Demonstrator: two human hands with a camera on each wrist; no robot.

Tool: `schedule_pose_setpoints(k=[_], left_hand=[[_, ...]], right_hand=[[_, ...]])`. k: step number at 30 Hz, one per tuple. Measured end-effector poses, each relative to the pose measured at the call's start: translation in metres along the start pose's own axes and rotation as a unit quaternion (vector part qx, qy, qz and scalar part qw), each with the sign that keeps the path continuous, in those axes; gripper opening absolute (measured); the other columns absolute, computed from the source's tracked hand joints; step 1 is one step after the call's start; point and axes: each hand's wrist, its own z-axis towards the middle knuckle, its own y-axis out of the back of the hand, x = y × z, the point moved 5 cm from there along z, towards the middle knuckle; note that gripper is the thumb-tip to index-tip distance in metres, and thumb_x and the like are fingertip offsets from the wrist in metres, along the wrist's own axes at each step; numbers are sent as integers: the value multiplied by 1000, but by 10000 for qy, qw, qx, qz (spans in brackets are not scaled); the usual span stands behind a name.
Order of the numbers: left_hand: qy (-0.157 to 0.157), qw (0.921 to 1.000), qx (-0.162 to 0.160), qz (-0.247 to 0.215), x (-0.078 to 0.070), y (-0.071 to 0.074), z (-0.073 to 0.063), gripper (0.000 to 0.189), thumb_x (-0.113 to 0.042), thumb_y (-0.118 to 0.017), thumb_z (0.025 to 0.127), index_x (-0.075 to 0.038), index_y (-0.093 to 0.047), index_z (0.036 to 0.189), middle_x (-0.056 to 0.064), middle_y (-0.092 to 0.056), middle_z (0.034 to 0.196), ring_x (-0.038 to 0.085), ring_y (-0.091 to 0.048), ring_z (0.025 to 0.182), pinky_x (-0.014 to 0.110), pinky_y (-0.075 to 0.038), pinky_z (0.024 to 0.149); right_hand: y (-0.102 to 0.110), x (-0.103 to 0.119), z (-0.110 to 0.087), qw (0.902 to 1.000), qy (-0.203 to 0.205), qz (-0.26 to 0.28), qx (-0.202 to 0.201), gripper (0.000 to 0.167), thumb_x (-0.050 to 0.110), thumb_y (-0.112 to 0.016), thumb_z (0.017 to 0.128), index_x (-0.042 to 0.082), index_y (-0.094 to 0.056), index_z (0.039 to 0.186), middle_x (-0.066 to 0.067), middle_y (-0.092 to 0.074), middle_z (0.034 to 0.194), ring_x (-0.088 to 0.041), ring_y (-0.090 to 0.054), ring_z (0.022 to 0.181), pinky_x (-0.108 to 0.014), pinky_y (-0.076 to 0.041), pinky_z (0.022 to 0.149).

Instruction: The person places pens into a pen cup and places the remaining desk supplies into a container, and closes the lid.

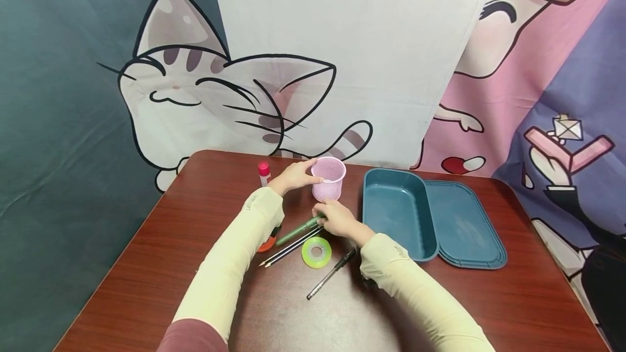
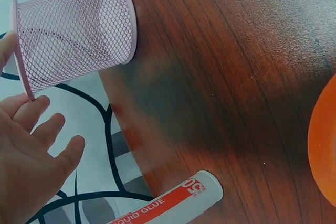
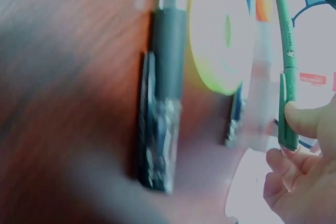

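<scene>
Green pen (image 1: 298,231) pinched at clip end in curled right hand (image 1: 337,218). Pink mesh cup (image 1: 333,190) gripped at the rim by left hand (image 1: 295,176), with outer fingers spread.

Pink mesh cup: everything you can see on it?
The pink mesh cup is round and open-topped, with a fine diamond-mesh wall and solid bands at rim and base; it looks like painted metal. It is upright or nearly so, toward the far edge of the table, left of the teal box. The left hand grips its rim. Base contact is unclear.
</scene>
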Motion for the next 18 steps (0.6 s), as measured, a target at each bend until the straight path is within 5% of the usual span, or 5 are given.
schedule_pose_setpoints(k=[6,18], left_hand=[[19,10000,71,10,-2,0,-1,71,-39,-58,81,-10,-29,139,11,-41,136,26,-40,124,41,-31,102],[0,10000,96,8,-1,-1,-1,72,-38,-59,81,-7,-28,139,14,-39,137,27,-37,126,41,-29,103]], right_hand=[[24,0,-9,9991,273,-305,-137,13,7,-64,75,16,-55,77,1,-49,78,-14,-49,74,-28,-41,65],[81,-6,-32,9991,312,-84,-270,6,9,-63,79,14,-58,80,0,-49,77,-11,-45,67,-24,-39,61]])
